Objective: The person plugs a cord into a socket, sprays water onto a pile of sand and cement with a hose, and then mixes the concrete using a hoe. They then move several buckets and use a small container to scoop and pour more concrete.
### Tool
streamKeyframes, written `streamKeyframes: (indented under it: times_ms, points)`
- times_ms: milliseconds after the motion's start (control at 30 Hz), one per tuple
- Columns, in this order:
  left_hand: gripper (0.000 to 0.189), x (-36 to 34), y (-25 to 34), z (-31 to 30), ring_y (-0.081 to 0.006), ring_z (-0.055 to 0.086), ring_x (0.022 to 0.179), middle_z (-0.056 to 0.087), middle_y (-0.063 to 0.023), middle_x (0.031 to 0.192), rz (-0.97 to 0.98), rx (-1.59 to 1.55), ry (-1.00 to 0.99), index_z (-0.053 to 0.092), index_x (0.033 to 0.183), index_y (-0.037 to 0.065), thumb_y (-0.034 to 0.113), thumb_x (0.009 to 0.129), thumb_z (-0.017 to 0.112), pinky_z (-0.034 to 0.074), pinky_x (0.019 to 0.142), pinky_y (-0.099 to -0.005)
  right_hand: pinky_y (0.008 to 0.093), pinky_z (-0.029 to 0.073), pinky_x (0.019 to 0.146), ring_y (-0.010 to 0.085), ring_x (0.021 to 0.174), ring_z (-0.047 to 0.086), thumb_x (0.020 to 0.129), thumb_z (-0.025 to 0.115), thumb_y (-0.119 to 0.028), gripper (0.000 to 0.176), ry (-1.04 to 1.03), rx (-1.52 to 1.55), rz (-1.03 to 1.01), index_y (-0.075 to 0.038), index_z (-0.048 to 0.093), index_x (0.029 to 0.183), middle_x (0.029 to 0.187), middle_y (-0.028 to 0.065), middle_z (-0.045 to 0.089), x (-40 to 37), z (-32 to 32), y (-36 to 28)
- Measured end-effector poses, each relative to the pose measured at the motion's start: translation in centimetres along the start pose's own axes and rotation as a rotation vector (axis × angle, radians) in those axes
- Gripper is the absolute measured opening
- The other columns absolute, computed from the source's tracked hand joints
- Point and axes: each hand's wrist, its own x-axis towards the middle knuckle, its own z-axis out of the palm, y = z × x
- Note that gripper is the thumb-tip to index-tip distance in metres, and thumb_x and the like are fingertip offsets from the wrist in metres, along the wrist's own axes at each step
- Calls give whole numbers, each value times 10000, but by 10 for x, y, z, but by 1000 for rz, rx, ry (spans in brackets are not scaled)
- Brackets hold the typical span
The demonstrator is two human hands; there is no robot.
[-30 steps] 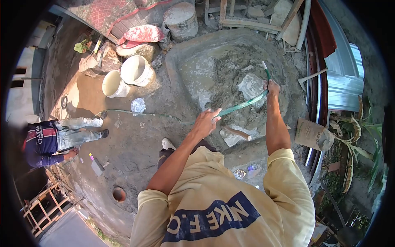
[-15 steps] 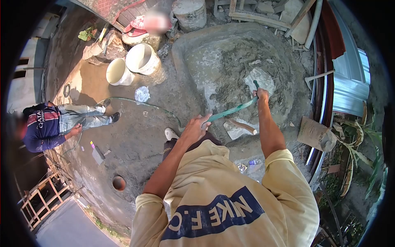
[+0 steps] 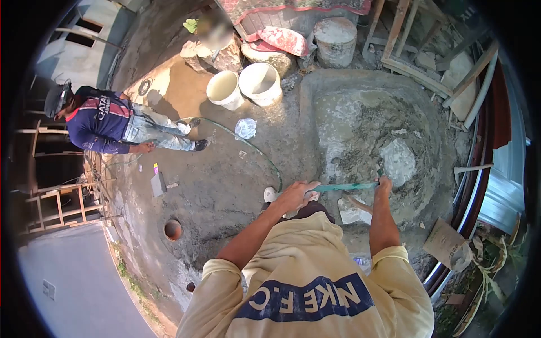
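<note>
My left hand (image 3: 300, 196) is closed round a green hose (image 3: 346, 186) in front of my waist. Further right, my right hand (image 3: 384, 186) grips the same hose close to its end, which shows just above the fingers. Between both hands the hose runs nearly straight. Beyond my right hand lies a pale heap (image 3: 398, 162) on wet grey mortar (image 3: 352, 129) inside a low rounded rim. A tool's wooden handle (image 3: 358, 204) rests below the hose, near a pale flat slab (image 3: 352, 214). From my left side, the hose trails back across the ground.
A person in a dark shirt (image 3: 107, 121) stands at the left. Two white buckets (image 3: 261, 84) stand at the back, near a red-stained pan (image 3: 282, 40). A pipe opening (image 3: 173, 230) is at lower left. A paper bag (image 3: 445, 243) and metal sheets (image 3: 499, 186) lie right.
My view has turned, so the surroundings sit further right and lower. Both hands still hold the hose, which now runs more level across the view; its end shows less above my right hand.
</note>
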Motion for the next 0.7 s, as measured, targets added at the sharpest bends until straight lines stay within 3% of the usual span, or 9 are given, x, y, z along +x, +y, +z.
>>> streamKeyframes:
  times_ms: [133,200,233,267,300,400,500,600,700]
  points:
    - [388,9,-8,-11,-378,510,982,570,-178,977,-71,-67,-34,518,1292,145,255,920,540,407,865,-451,347,420,587,201,624,406,786,474,-105,142,-204,123,-244,20,441,724,764,98,461,69,-13,62]
    - [389,11,-8,-9,-357,492,1037,559,-164,1030,-98,-65,-42,508,1299,168,250,920,539,403,879,-449,312,220,678,230,687,389,811,469,-143,194,-269,70,-307,48,468,773,838,121,467,50,-8,47]
    - [390,14,-20,-9,-356,489,1044,555,-162,1043,-86,-57,-6,505,1301,172,250,921,539,401,883,-449,369,203,665,245,736,407,835,478,-172,278,-21,10,-126,101,527,861,882,141,481,31,12,33]
    - [393,10,-7,-24,-357,486,1050,558,-163,1042,-90,-60,-25,499,1301,161,251,920,542,398,888,-452,457,281,657,248,768,425,855,494,-183,329,-138,-330,-297,122,568,951,917,151,512,40,10,36]
    - [392,13,-17,-20,-363,486,1048,560,-169,1044,-54,-75,22,501,1295,151,254,920,544,398,882,-454,448,401,693,266,781,483,866,532,-198,332,-118,-525,-280,113,590,967,965,164,539,12,18,17]
    - [372,16,-19,-33,-370,484,1047,558,-186,1060,-63,-101,59,517,1274,130,236,918,540,397,888,-454,419,471,738,292,858,571,852,585,-185,334,-188,-1251,-939,99,599,1028,1030,198,568,30,24,17]
    - [142,22,-27,-35,-425,549,855,598,-214,872,103,-173,285,588,992,57,129,870,582,410,707,-484,386,498,755,293,854,613,792,666,-138,355,-283,-810,-833,70,600,1072,1004,189,607,87,40,39]
    - [153,29,-41,-35,-436,548,843,595,-218,866,104,-229,395,583,999,42,118,865,582,413,715,-479,353,525,773,293,851,656,732,748,-91,431,-513,-215,-740,40,602,1116,978,180,646,169,74,55]
    - [161,31,-56,-45,-402,546,794,577,-219,832,134,-339,449,562,994,18,129,879,565,416,702,-452,345,519,814,279,957,626,771,736,-156,452,-582,-201,-528,36,579,1148,1102,188,595,184,112,52]
